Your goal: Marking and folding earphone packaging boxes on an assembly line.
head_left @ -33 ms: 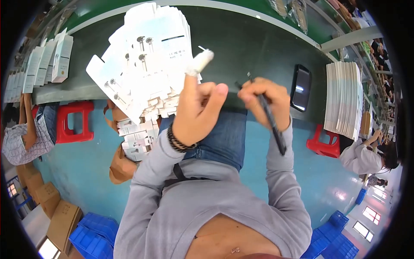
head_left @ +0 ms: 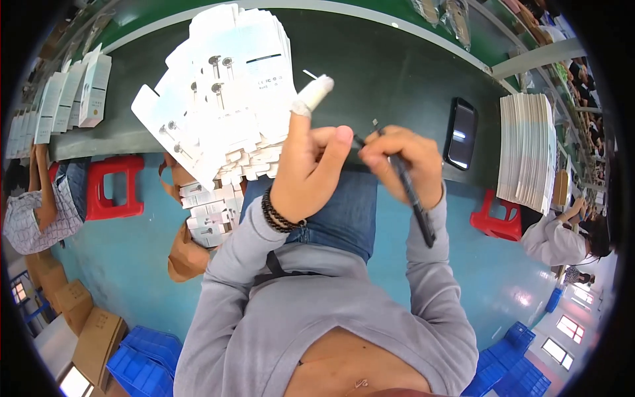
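- We see the right hand (head_left: 407, 159) closed, thumb against fingers, around a black pen (head_left: 415, 202) that slants back toward the wrist, perhaps tucked there so the fingertips can do finer work.
- At those fingertips is a small dark piece (head_left: 358, 140), between the two hands; blur keeps us from telling whether it is a cable end.
- We find the left hand (head_left: 297, 165) with thumb near its curled fingers, close to the dark piece; we cannot tell whether they pinch it. Its index finger points away, wearing a white wrap (head_left: 314, 94), probably for protection.
- Beyond the left hand, printed white cartons (head_left: 231, 73) lie overlapping in a heap on the dark table (head_left: 383, 59), seemingly within easy reach.
- Right of the right hand we notice a phone (head_left: 461, 134) lying flat, then a neat stack of flat sheets (head_left: 524, 149), perhaps squared up to save room.
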